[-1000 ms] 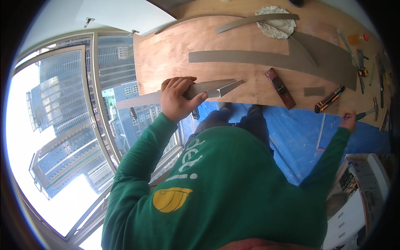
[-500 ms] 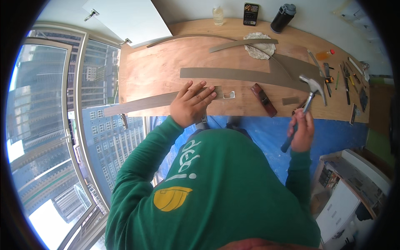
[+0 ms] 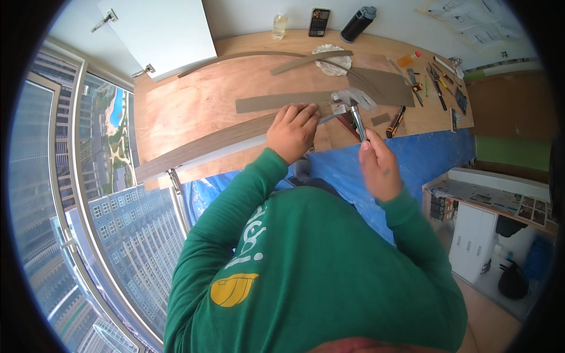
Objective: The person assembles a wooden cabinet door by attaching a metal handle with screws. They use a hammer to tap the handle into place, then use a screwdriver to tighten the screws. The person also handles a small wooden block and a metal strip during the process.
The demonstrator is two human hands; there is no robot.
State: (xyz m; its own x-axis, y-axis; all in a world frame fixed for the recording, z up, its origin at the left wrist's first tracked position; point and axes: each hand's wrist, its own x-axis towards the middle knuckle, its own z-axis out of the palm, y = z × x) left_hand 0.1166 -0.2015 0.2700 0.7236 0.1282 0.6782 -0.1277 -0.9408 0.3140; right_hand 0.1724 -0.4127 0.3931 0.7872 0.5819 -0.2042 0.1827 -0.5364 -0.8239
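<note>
My left hand (image 3: 292, 132) is wrapped over a long brown wood-grain strip (image 3: 218, 136), near its right end. The strip's pale side faces me, and its far left end reaches the table's edge by the window. My right hand (image 3: 379, 162) grips a claw hammer (image 3: 358, 117) by the handle. Slightly blurred, the hammer's metal head is at the strip's right end; whether it touches cannot be told. Behind the strip lies a flat grey-brown strip (image 3: 259, 105). A dark red block-shaped tool (image 3: 348, 122) is mostly hidden by the hammer.
On the wooden table (image 3: 176, 106) lie thin curved strips (image 3: 235, 55), a crumpled white cloth (image 3: 333, 60), a utility knife (image 3: 396, 122) and several hand tools at right. A bottle (image 3: 279, 26), phone (image 3: 319, 22) and black flask (image 3: 358, 25) stand along the back. A window is at left.
The hammer has swung left and inward to the strip's right end. My left hand has gone from lying flat to gripping the strip, which now shows its pale side. The view has shifted right.
</note>
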